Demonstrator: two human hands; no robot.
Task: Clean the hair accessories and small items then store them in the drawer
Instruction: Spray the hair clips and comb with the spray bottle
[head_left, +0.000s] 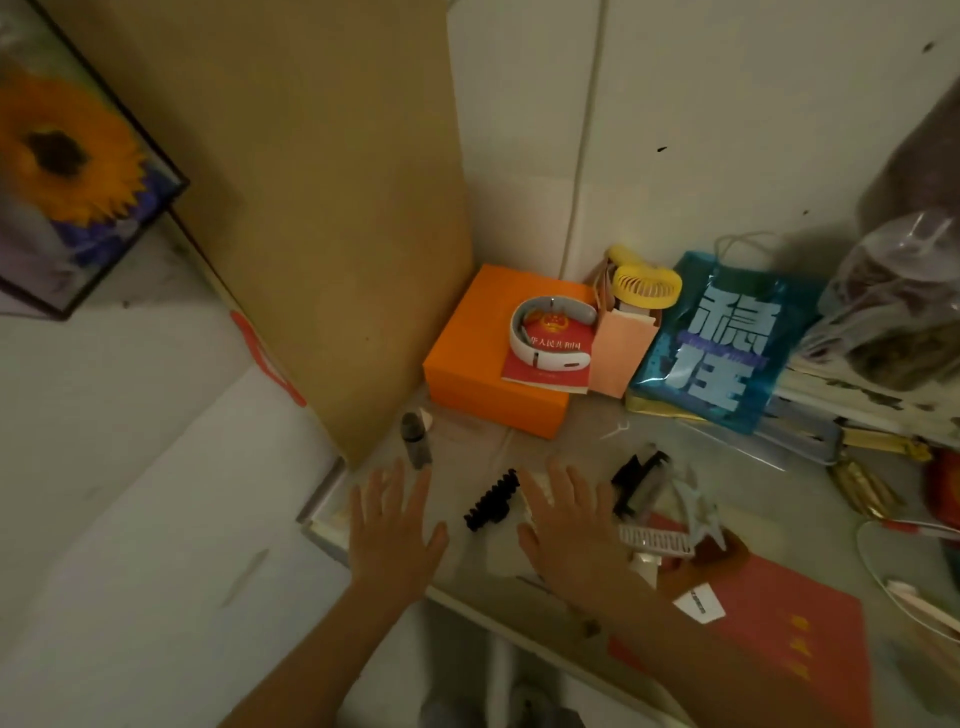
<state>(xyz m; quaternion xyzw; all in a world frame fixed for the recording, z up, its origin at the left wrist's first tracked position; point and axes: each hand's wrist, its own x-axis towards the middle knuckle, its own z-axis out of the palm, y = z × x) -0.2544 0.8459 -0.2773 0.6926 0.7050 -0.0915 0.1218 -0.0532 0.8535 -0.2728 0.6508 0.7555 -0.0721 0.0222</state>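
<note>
Both hands lie flat over the worktop (582, 431), palms down and fingers straight and spread, so each grip is apart and holds nothing. The left hand (393, 530) is near the worktop's left edge, just below a small dark bottle (415, 439) that stands upright beside a tall cardboard box (311, 208). The right hand (563, 525) covers a pale item that I cannot make out. Between the two hands lies a black claw hair clip (492, 500), close to the right hand's index finger (whether they touch is unclear). To the right of that hand are another black clip (636, 475), a pale blue claw clip (701, 512) and a white comb (655, 540), bunched together above a red folder (789, 623). Farther back an orange box (485, 358) sits in the corner, carrying a red booklet (558, 358) with a white neckband (550, 332) on top. Beside it stand a small peach paper bag (621, 353) holding a yellow handheld fan (647, 283), and a blue bag with large white characters (722, 343). No drawer shows in this view.
</note>
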